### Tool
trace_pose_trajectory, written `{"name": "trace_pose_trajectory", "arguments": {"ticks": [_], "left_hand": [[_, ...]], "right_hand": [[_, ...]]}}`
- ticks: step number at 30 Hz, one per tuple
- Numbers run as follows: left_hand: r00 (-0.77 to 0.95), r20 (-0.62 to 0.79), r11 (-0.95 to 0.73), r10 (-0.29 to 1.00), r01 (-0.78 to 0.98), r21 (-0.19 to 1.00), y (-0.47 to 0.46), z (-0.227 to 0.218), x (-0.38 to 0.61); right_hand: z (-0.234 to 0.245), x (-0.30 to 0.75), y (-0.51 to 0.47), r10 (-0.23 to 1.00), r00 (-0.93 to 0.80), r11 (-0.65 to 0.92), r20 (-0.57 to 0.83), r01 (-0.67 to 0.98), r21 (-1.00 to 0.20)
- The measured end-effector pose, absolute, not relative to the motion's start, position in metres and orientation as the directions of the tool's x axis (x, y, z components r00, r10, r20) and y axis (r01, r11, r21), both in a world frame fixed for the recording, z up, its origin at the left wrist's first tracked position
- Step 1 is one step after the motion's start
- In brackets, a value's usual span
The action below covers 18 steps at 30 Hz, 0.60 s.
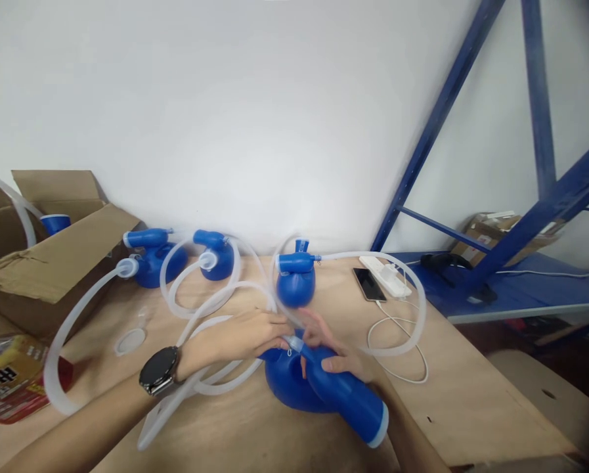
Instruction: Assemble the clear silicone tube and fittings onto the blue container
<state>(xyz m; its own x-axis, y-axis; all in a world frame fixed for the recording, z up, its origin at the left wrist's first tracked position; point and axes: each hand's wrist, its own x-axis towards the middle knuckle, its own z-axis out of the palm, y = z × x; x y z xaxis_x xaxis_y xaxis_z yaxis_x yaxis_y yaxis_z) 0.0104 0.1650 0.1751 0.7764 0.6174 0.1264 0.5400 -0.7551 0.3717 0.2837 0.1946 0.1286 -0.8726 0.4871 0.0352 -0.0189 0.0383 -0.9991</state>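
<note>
Nearest to the camera lies a blue plastic vessel (324, 387) on the wooden bench (471, 407), with its long neck pointing toward the viewer and ending in a pale ring. Both hands meet at its far end. The right hand (336, 351) is closed around the upper part of the vessel, with the fingers wrapped over the blue body. The left hand (247, 335) comes from the left side and pinches the end of a clear tube (215, 309) with the fingertips, just at the small nozzle of the vessel; the tube end and the nozzle touch each other there. The left forearm lies low over the bench and carries a black watch (159, 371) on the wrist. The tube runs away to the left in wide loops across the bench.

Behind the hands, three more blue vessels (297, 279) stand in a row near the wall, each with its own tube. An open cardboard box (52, 263) is at the left. At the right, a phone (368, 284) lies beside a white power strip (385, 274) with a white cable.
</note>
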Motion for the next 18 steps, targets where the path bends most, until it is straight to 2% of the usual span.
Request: {"name": "trace_pose_trajectory", "arguments": {"ticks": [5, 8, 10, 12, 14, 15, 17, 18], "left_hand": [[0.829, 0.117, -0.77, 0.547, 0.444, 0.459, 0.174, 0.183, 0.014], [0.842, 0.122, -0.766, 0.525, 0.406, 0.499, 0.176, 0.188, 0.021], [0.869, 0.116, -0.775, 0.481, 0.36, 0.52, 0.173, 0.188, 0.035], [0.919, 0.088, -0.808, 0.384, 0.288, 0.515, 0.168, 0.185, 0.055], [0.957, 0.042, -0.854, 0.289, 0.237, 0.463, 0.163, 0.183, 0.072], [0.957, 0.03, -0.865, 0.288, 0.246, 0.438, 0.161, 0.185, 0.078], [0.95, 0.018, -0.856, 0.31, 0.271, 0.44, 0.162, 0.194, 0.079], [0.948, 0.015, -0.842, 0.317, 0.274, 0.465, 0.163, 0.201, 0.075]], "right_hand": [[0.128, 0.287, 0.19, 0.48, -0.877, -0.124, 0.034, -0.106, -0.987], [0.12, 0.285, 0.19, 0.457, -0.889, -0.165, 0.027, -0.114, -0.98], [0.113, 0.278, 0.194, 0.52, -0.852, -0.076, 0.051, -0.106, -0.991], [0.11, 0.268, 0.202, 0.621, -0.775, 0.121, 0.116, -0.052, -0.991], [0.112, 0.266, 0.209, 0.671, -0.719, 0.281, 0.181, 0.02, -0.96], [0.114, 0.269, 0.211, 0.688, -0.691, 0.32, 0.223, 0.014, -0.947], [0.115, 0.286, 0.206, 0.808, -0.465, 0.361, 0.361, -0.095, -0.928], [0.112, 0.298, 0.199, 0.858, -0.228, 0.42, 0.459, -0.203, -0.885]]}}
